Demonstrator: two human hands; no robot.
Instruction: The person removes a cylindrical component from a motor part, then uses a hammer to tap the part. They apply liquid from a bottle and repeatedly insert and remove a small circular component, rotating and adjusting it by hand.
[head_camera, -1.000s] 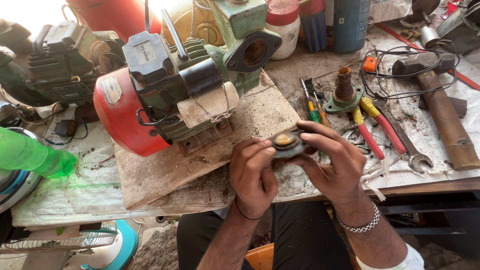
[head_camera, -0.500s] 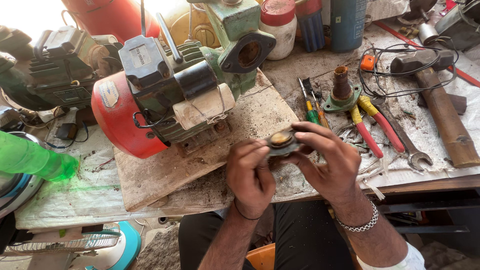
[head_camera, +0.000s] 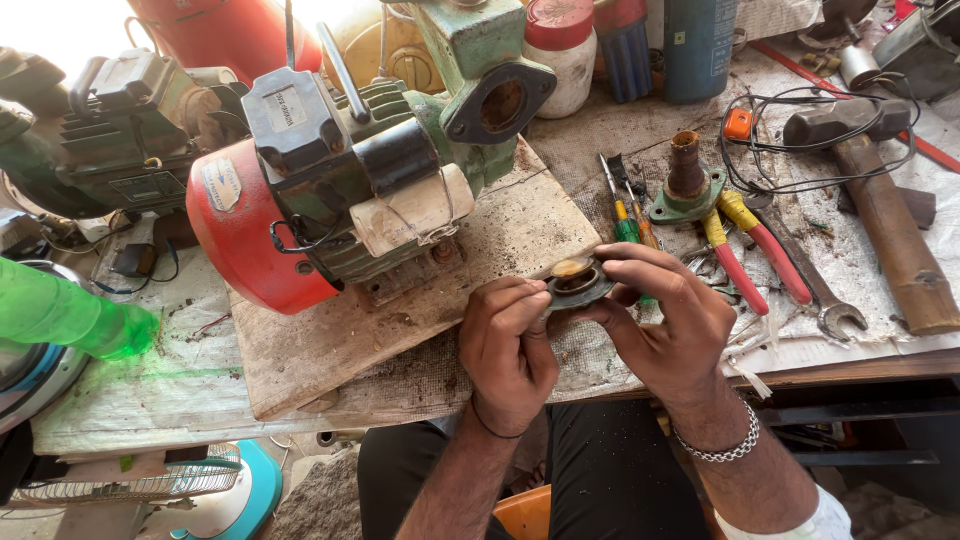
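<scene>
The desk is covered with a dirty pale cloth and carries a worn wooden board. On this board lies a big water pump with a red end cover and a green cast body, tilted toward the upper right. At the far right lies a hammer with a thick wooden handle, and near it a spanner, pliers with red and yellow handles and a green screwdriver.

Both forearms come up from the bottom edge and meet above the front edge of the desk. The left hand is turned with its back to the camera, the fingers curled. The right hand, with a metal chain bracelet on the wrist, reaches in from the right with fingers bent over the top. The grip of each hand is pressed together on a small round metal part, dark with a brass-coloured centre, held between the two hands just above the board's right corner
</scene>
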